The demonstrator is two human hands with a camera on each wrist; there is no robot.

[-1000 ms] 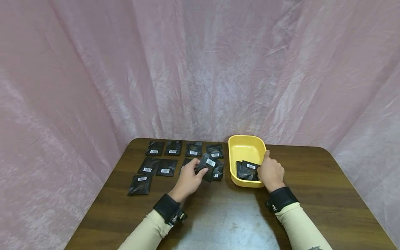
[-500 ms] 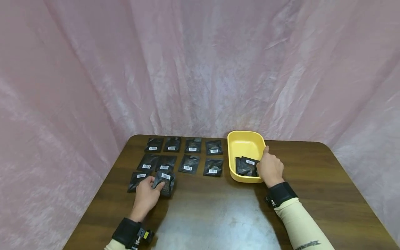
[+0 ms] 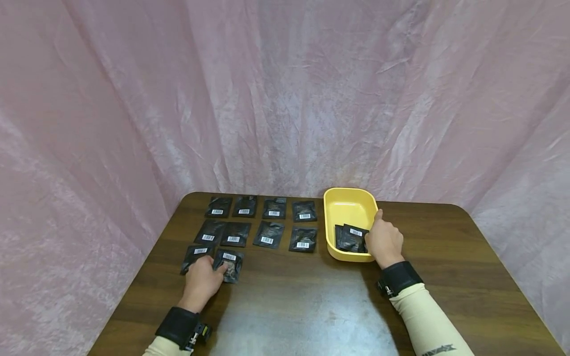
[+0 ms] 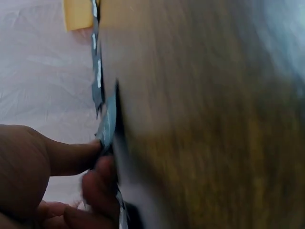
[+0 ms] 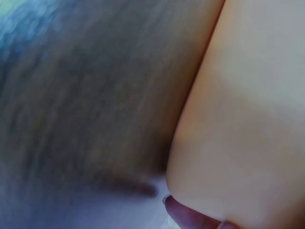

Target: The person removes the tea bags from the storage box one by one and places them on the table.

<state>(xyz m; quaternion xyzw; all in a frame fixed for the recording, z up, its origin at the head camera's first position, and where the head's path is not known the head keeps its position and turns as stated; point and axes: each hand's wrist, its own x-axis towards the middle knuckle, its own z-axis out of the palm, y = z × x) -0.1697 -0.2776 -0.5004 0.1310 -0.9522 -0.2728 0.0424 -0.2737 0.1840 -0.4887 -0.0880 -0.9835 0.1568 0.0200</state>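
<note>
At the front of the rows on the table, a black packet (image 3: 229, 265) with a white barcode label lies nearly flat. My left hand (image 3: 202, 282) pinches its left edge between thumb and fingers; the left wrist view shows the thumb (image 4: 71, 157) against the packet (image 4: 108, 125). Just left of it another black packet (image 3: 194, 254) is partly covered by the hand. On the right, my right hand (image 3: 385, 242) grips the right rim of a yellow plastic tub (image 3: 352, 193). Black packets (image 3: 353, 239) lie in the tub's near end. The right wrist view shows mostly skin, close up.
Several more black packets lie in rows behind the left hand, among them one at the far left (image 3: 219, 206) and one beside the tub (image 3: 303, 240). A pink curtain (image 3: 285, 99) hangs behind the wooden table (image 3: 450, 277).
My left hand has carried a packet from near the tub leftward and lowered it onto the table at the front row. The right hand stays at the tub's rim.
</note>
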